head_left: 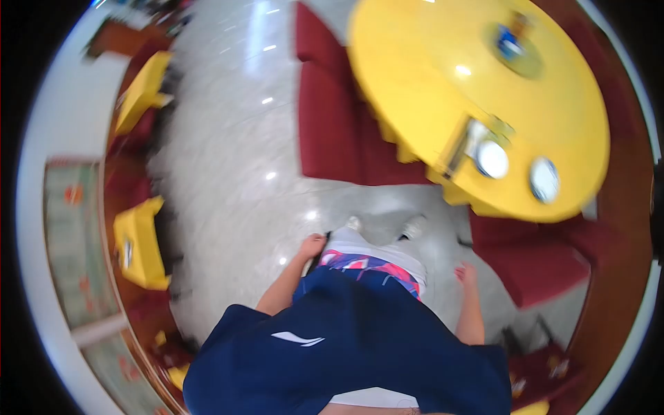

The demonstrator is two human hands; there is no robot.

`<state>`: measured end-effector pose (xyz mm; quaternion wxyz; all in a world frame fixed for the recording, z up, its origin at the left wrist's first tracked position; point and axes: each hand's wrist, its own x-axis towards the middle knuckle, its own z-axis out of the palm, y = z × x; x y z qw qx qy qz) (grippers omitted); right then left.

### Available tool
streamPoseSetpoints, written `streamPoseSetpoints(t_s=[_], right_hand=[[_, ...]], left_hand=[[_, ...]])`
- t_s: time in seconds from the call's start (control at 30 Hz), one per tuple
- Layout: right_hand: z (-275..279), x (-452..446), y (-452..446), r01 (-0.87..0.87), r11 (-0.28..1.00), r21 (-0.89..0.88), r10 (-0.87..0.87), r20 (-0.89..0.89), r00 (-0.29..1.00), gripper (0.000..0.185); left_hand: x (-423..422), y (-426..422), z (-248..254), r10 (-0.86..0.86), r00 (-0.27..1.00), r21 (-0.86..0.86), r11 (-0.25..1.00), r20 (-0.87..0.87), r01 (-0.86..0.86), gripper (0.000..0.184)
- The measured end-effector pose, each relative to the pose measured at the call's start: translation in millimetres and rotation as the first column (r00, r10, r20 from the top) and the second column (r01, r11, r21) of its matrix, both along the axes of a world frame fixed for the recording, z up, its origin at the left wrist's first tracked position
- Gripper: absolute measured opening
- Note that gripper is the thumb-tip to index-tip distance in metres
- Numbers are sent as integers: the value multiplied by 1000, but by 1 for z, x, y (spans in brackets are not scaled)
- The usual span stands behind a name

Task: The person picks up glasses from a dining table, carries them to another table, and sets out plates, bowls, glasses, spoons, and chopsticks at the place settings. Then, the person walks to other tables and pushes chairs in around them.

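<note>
The right grip (465,272) is hanging low beside the body with its fingers loosely spread, and the near chair (529,266), dark red, is standing just to the right of it as the closest thing, a gap showing between them. The left grip (313,245) is hanging at the left side of the white trousers (353,243), fingers curling inward; a dark patch is showing beside it, and whether the fingers are holding anything is impossible to tell. The far chair (332,121), also red, is standing ahead of the left grip, well apart from it, with its seat side facing the bench (408,62). That bench, round and yellow-covered, is lying ahead of both grips, its near edge closer to the right one. Among the containers, the white plate (492,160) is resting near that edge, ahead of the right grip and slightly to its right; the blue-rimmed plate (545,180) is lying farther right, and blur is hiding whether either is holding anything. A clear glass (502,127) is standing just beyond the white plate, its contents too blurred to read. Deeper on the bench, farthest from the right grip, a round stand (531,68) is carrying a blue item (510,45) and a brown item (519,25) side by side.
</note>
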<state>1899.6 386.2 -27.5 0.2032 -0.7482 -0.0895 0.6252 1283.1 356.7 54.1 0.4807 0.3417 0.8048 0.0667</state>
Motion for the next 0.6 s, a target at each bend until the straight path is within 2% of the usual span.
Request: streamPoseSetpoints(t_s=[0.03, 0.07, 0.1, 0.13, 0.17, 0.2, 0.23, 0.3, 0.33, 0.43, 0.53, 0.57, 0.6], right_hand=[[-20, 2, 22, 104, 993, 59, -106, 36, 994, 27], [-45, 15, 41, -12, 969, 245, 25, -49, 998, 18], [-16, -7, 70, 51, 988, 145, -47, -34, 998, 21], [-45, -11, 83, 47, 992, 119, -35, -107, 994, 13], [-28, -30, 100, -147, 989, 8, 148, -83, 986, 19], [-26, -52, 112, -245, 969, -16, 242, -97, 965, 25], [-28, -75, 122, -334, 942, -39, 328, -112, 938, 32], [-17, -130, 132, -489, 868, 90, 497, -148, 855, 31], [-11, -162, 136, -532, 838, 119, 545, -139, 827, 31], [12, -251, 126, -611, 765, 203, 640, -135, 756, 30], [27, -326, 102, -671, 689, 274, 720, -148, 678, 29], [26, -338, 92, -756, 589, 286, 800, -72, 596, 29], [25, -360, 81, -825, 484, 291, 862, 3, 506, 29]], left_hand=[[15, -6, 20, -158, 979, 69, 983, -130, 168, 32], [26, -13, 35, -123, 982, -8, 992, -143, 123, 32], [35, -21, 42, -92, 986, -76, 994, -140, 82, 33], [37, -28, 45, 2, 987, -34, 999, -158, -7, 33], [39, -43, 50, 71, 989, 2, 997, -132, -71, 34], [40, -63, 53, 134, 985, 31, 991, -105, -131, 34], [37, -83, 47, 213, 971, 58, 976, -113, -208, 34], [26, -118, 24, 251, 958, 104, 966, -142, -238, 35], [26, -130, 30, 320, 935, 99, 946, -150, -308, 33], [13, -192, 11, 457, 879, 122, 888, -136, -443, 33], [-18, -257, -18, 444, 893, 90, 894, -65, -438, 35], [-37, -281, -38, 436, 899, 68, 899, -35, -433, 36], [-57, -308, -70, 542, 834, 169, 835, -99, -523, 35]])
